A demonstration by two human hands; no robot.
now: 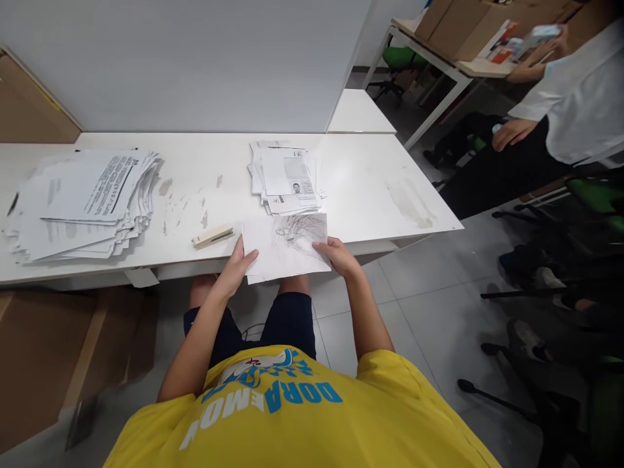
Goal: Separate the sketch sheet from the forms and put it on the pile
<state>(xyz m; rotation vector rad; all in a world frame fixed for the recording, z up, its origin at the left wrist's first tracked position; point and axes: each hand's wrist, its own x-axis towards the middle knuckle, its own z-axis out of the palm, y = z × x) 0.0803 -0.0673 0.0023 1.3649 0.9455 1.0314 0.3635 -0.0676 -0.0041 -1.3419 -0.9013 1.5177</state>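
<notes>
Between my two hands is a sheet of paper (273,257) with dark scribbled lines on its right half, held at the table's front edge; whether it is one sheet or several I cannot tell. My left hand (238,265) grips its left side, thumb on top. On the right side my right hand (340,256) pinches it the same way. Just beyond the sheet lies a small stack of printed papers (275,172), the top one bearing a portrait photo. A cream stapler (213,236) rests on the table left of my left hand.
At the left of the white table (205,156) is a large, uneven pile of printed papers (73,195). A white partition (205,65) stands behind. Cardboard (43,351) is below left. At right, a person in a white shirt (589,97) is near another table and chairs.
</notes>
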